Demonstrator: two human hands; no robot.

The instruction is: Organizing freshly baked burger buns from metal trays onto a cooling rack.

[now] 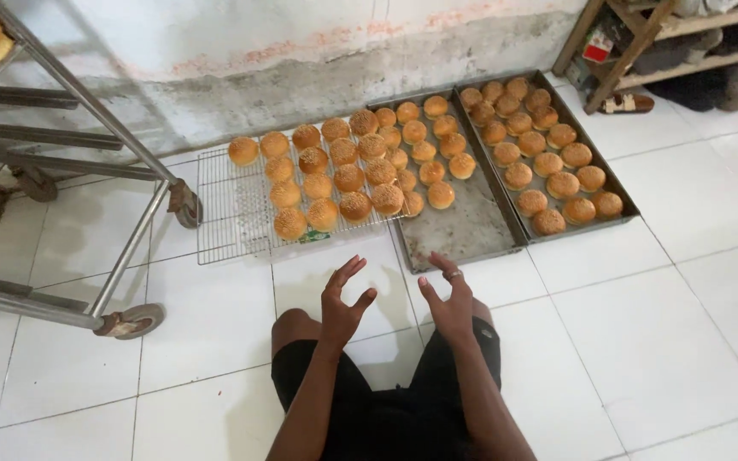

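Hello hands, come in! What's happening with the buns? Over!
Left hand and right hand open, empty, above the knees. Buns on wire rack, untouched. Nothing between.

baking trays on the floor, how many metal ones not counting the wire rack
2. One metal tray lies in the middle, partly filled with buns, beside the wire rack. The other tray lies to its right, full of buns, near the wooden shelf.

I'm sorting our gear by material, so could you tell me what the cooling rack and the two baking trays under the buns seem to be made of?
The cooling rack looks like thin metal wire, a silvery open grid with the tiles showing through. The two baking trays seem to be sheet metal, dull grey, with raised rims and a stained, worn surface; which metal, I cannot tell.
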